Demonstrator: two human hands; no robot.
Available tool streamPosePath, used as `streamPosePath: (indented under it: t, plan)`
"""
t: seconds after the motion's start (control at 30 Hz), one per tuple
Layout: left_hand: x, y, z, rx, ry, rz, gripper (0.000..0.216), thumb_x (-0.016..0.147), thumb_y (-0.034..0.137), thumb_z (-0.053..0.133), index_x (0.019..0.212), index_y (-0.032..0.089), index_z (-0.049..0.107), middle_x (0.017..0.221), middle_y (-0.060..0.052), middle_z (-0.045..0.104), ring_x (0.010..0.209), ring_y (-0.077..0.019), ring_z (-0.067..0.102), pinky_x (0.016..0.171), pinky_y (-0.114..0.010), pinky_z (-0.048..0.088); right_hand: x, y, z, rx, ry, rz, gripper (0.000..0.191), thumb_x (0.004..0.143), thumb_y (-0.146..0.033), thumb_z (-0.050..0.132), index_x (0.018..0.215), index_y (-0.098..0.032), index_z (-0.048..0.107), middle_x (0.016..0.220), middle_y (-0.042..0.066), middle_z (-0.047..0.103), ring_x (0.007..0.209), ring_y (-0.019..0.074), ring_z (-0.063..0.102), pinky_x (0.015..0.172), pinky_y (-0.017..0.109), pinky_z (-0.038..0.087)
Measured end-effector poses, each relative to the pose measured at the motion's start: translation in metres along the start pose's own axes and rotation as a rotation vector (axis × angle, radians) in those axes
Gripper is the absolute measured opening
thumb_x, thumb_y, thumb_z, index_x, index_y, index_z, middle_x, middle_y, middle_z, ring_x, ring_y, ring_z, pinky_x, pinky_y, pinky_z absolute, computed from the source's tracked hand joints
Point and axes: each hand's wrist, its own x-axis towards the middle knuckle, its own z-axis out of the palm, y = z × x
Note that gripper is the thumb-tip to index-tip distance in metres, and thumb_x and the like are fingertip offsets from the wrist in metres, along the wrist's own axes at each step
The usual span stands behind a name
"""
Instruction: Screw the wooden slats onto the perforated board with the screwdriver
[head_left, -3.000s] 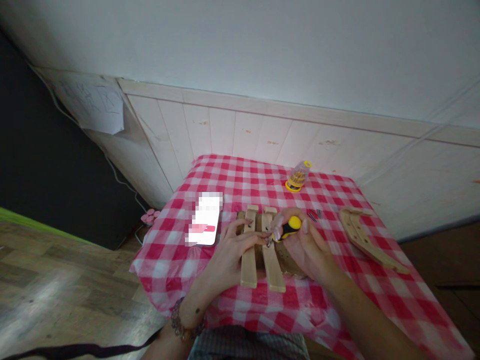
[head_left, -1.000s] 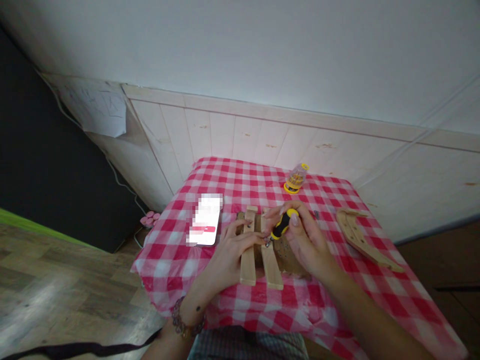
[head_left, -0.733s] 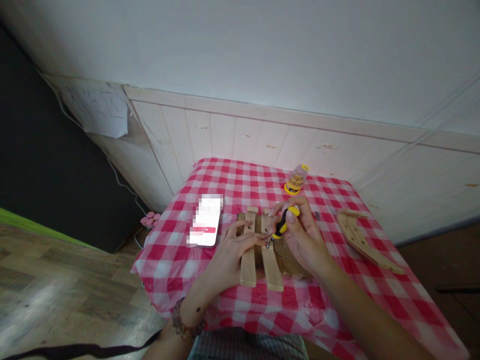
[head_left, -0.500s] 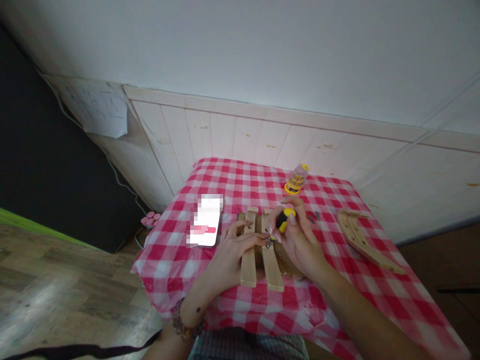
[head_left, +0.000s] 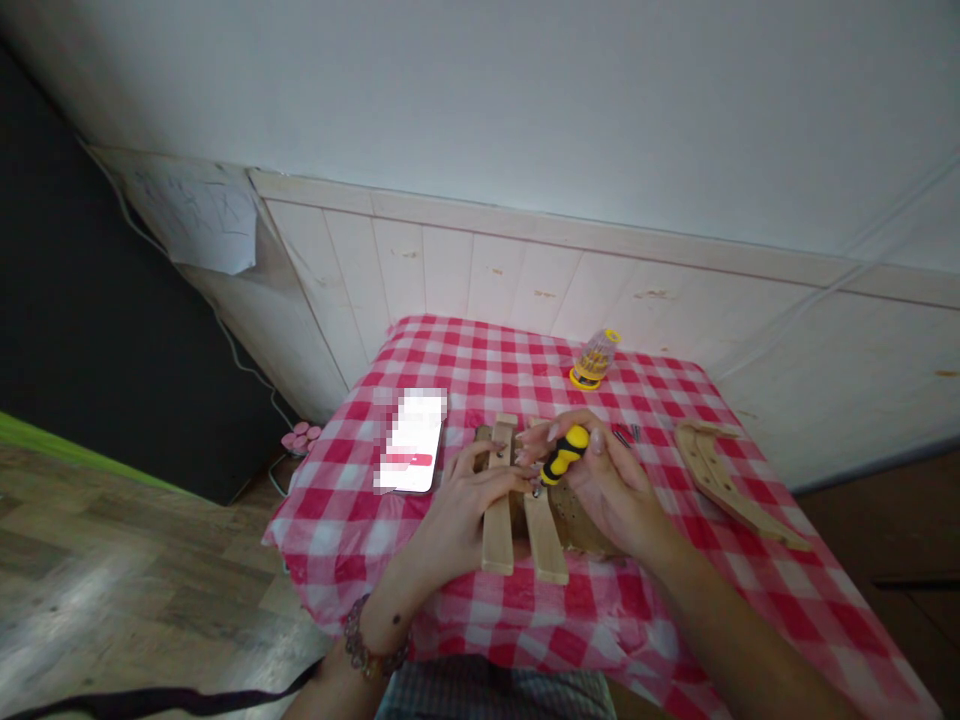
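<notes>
My right hand (head_left: 611,475) has its fingers round the handle of a yellow and black screwdriver (head_left: 566,455), tilted with its tip down at the right wooden slat (head_left: 546,545). A small metal piece, perhaps a screw, shows at the tip. My left hand (head_left: 465,505) is closed over the left wooden slat (head_left: 497,540), its index finger reaching across to the right slat beside the tip. Both slats lie over a brown wooden board (head_left: 577,525) with small holes. My left thumb is hidden.
A lit phone (head_left: 414,440) lies left of my left hand. Behind the work stands a clear bit case (head_left: 596,360) with yellow ends. Several loose screws (head_left: 630,434) and a curved wooden part (head_left: 720,485) lie to the right on the checked tablecloth (head_left: 480,350).
My right fingers have shifted and loosened round the screwdriver, so more of its handle shows. My left hand and the slats stay where they were.
</notes>
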Motion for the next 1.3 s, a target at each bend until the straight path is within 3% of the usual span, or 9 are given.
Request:
streamPosePath:
  t: [0.2,0.43,0.6,0.7,0.87,1.03,1.17,1.3]
  plan:
    - [-0.002,0.001,0.000,-0.035,-0.022,-0.053,0.053,0.071,0.041,0.091,0.119,0.028,0.071,0.131,-0.007,0.072,0.137,-0.0381,0.043,0.116,-0.055,0.034,0.001,-0.006,0.006,0.008,0.096,-0.040,0.029,0.093,-0.055,0.068,0.100,-0.027,0.062,0.091,0.002,0.069,0.084,0.0205,0.069,0.078,0.039,0.058]
    - [0.000,0.002,-0.002,-0.027,-0.030,-0.037,0.050,0.073,0.042,0.087,0.118,0.028,0.071,0.131,-0.008,0.071,0.134,-0.0380,0.046,0.114,-0.056,0.035,-0.004,0.001,0.007,-0.030,0.075,-0.087,0.023,0.097,-0.051,0.064,0.100,-0.030,0.056,0.089,-0.001,0.066,0.071,0.0166,0.058,0.070,0.034,0.053]
    - [0.000,0.001,-0.001,-0.023,-0.044,-0.024,0.051,0.072,0.038,0.087,0.119,0.028,0.070,0.129,-0.005,0.072,0.134,-0.0367,0.046,0.117,-0.055,0.033,-0.004,0.002,0.010,0.017,0.033,-0.040,0.041,0.097,-0.066,0.052,0.099,-0.027,0.064,0.074,0.000,0.059,0.064,0.0176,0.051,0.062,0.033,0.050]
    - [-0.001,0.001,-0.001,-0.009,-0.035,-0.021,0.051,0.072,0.040,0.088,0.118,0.027,0.070,0.128,-0.007,0.072,0.135,-0.0371,0.046,0.116,-0.054,0.034,-0.002,-0.001,0.011,0.033,0.051,-0.011,0.039,0.095,-0.064,0.058,0.106,-0.028,0.066,0.073,-0.001,0.058,0.064,0.0179,0.053,0.062,0.033,0.051]
    - [-0.001,0.001,0.000,-0.008,-0.021,-0.045,0.051,0.072,0.042,0.088,0.118,0.028,0.071,0.129,-0.007,0.072,0.137,-0.0381,0.044,0.115,-0.055,0.035,0.001,-0.003,0.005,0.027,0.032,0.001,0.036,0.096,-0.062,0.058,0.092,-0.026,0.062,0.081,0.003,0.064,0.079,0.0218,0.065,0.071,0.038,0.057]
    - [0.000,0.002,-0.001,-0.038,-0.028,-0.027,0.053,0.072,0.044,0.089,0.119,0.027,0.070,0.134,-0.006,0.071,0.135,-0.0380,0.046,0.115,-0.055,0.035,0.003,-0.003,-0.003,0.021,0.078,0.017,0.033,0.094,-0.060,0.063,0.099,-0.028,0.060,0.092,0.004,0.070,0.082,0.0224,0.070,0.073,0.040,0.059]
    - [0.000,0.002,0.000,-0.025,-0.022,-0.040,0.051,0.072,0.041,0.090,0.117,0.027,0.070,0.130,-0.006,0.072,0.136,-0.0377,0.045,0.117,-0.055,0.032,0.002,-0.001,-0.002,-0.086,0.039,-0.039,0.029,0.097,-0.057,0.061,0.103,-0.029,0.058,0.085,0.001,0.068,0.080,0.0208,0.068,0.075,0.038,0.057]
    - [-0.001,0.002,0.001,-0.011,-0.028,-0.052,0.050,0.072,0.041,0.089,0.116,0.028,0.070,0.128,-0.006,0.073,0.136,-0.0384,0.046,0.116,-0.056,0.034,0.004,0.005,0.002,-0.095,0.038,-0.090,0.025,0.100,-0.053,0.057,0.100,-0.029,0.054,0.077,-0.004,0.057,0.066,0.0158,0.056,0.064,0.032,0.050]
